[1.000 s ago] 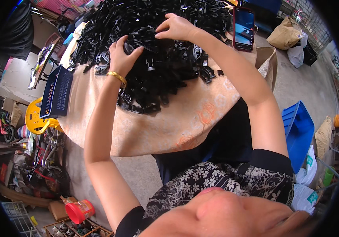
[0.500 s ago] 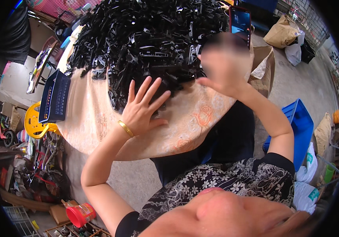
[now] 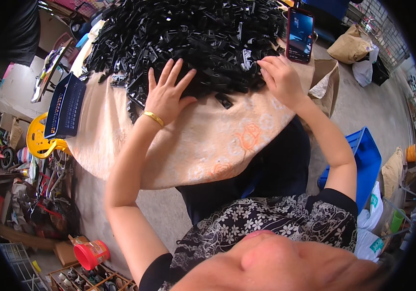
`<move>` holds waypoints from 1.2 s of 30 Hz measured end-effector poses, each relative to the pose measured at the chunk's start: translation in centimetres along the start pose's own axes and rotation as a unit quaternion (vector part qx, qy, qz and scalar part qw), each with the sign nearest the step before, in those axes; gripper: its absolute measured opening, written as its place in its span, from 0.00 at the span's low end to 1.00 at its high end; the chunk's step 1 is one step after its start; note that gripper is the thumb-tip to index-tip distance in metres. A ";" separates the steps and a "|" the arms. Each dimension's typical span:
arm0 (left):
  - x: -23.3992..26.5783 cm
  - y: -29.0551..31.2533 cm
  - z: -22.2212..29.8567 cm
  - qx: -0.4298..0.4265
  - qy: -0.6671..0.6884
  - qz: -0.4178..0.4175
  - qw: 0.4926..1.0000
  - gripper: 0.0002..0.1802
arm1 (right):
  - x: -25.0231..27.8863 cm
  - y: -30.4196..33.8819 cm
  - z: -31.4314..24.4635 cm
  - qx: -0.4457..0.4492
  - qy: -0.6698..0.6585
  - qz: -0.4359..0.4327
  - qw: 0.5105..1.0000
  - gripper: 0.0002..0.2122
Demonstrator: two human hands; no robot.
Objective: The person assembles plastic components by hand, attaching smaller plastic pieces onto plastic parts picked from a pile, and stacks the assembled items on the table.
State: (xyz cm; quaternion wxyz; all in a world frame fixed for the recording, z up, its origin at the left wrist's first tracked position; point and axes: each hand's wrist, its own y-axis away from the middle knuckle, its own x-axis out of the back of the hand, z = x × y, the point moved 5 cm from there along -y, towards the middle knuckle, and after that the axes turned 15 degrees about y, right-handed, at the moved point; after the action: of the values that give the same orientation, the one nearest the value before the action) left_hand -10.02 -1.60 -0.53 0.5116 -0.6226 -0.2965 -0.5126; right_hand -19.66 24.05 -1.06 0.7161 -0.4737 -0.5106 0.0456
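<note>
A large heap of small black plastic parts [image 3: 188, 39] covers the far side of a table with a peach flowered cloth [image 3: 208, 140]. My left hand [image 3: 166, 94], with a gold bangle on the wrist, lies flat with fingers spread on the near edge of the heap. My right hand [image 3: 279, 77] rests at the heap's right edge with its fingers curled among the parts; whether it holds one I cannot tell. One loose black part [image 3: 224, 101] lies on the cloth between the hands.
A phone [image 3: 300, 35] with a lit screen stands behind my right hand. A dark blue basket [image 3: 65, 104] sits at the table's left edge above a yellow stool [image 3: 38, 138]. A blue crate [image 3: 368, 160], sacks and bags stand on the floor at right.
Both hands drew back from the heap toward me, then moved out to it again. My left hand now lies spread on its near edge and my right at its right edge.
</note>
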 end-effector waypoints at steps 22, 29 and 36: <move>0.8 -1.5 5.4 0.001 0.067 0.127 0.990 0.21 | 2.3 0.7 -5.3 -0.039 -0.060 -0.068 0.995 0.13; -0.3 -0.9 7.5 -0.120 0.024 0.039 0.992 0.13 | 1.8 1.9 -6.6 -0.025 -0.065 -0.076 0.995 0.15; -0.2 -1.1 7.2 -0.025 -0.040 0.068 0.997 0.09 | 3.7 2.1 -8.3 -0.013 -0.084 -0.142 0.986 0.18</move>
State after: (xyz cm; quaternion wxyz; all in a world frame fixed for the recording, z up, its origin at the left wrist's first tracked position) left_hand -8.70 5.52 0.04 0.5170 -0.6739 -0.2606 -0.4589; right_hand -10.60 21.95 -0.31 0.6635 -0.4007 -0.6314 -0.0235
